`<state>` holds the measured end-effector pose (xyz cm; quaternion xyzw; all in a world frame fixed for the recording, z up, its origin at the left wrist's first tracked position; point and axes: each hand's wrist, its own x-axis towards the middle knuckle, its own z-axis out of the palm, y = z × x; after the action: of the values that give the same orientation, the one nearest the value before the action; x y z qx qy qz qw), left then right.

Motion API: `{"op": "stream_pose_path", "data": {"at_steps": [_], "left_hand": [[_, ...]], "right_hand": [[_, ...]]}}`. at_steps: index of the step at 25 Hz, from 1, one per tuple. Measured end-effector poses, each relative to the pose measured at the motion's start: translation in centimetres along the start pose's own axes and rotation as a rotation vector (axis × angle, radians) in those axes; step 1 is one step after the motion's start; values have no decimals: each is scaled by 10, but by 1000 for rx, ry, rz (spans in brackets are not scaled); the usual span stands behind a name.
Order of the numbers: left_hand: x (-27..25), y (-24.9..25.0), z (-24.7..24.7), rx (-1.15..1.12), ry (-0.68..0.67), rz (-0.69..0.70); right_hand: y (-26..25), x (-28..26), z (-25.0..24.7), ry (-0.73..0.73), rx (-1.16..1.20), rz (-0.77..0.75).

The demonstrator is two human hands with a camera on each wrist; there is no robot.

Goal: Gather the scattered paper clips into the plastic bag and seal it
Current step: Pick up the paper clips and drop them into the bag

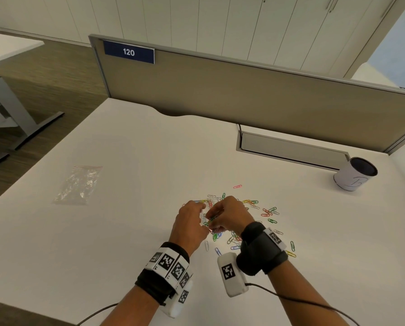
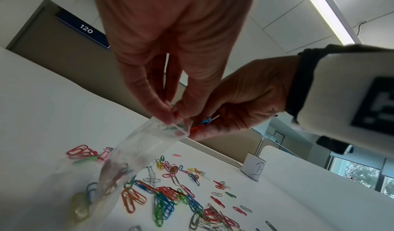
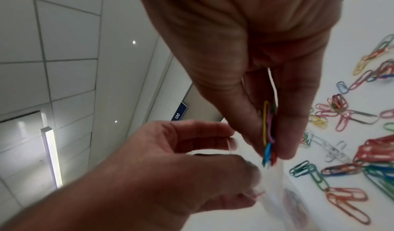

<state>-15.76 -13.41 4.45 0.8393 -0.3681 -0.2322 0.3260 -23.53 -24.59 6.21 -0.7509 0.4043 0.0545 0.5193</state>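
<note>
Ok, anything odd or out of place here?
Yes: a second clear bag lies unused at the far left of the desk, while the left hand already holds a bag for the right hand's clips.

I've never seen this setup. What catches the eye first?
The two hands meet mid-desk: the left hand holds a clear bag open while the right hand feeds in a pinch of clips. Colourful loose clips litter the white desk around them.
</note>
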Motion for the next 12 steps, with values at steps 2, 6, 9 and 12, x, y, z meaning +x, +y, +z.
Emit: {"op": "stream_pose_path", "data": {"at_steps": [2,6,9,12], "left_hand": [[-2,2,-1,-6,-3,9],[-4,7,-4,-27,4,34],[-5,8,-7,-31,7,36],[-5,6,-8,-40,27,32]], "right_hand": [[-5,1,-3,-30,-32,6],[-14,3,-6,-1,68,-8],[-15,3,-1,20,139,27],[-16,1,1,35,107,35]]}}
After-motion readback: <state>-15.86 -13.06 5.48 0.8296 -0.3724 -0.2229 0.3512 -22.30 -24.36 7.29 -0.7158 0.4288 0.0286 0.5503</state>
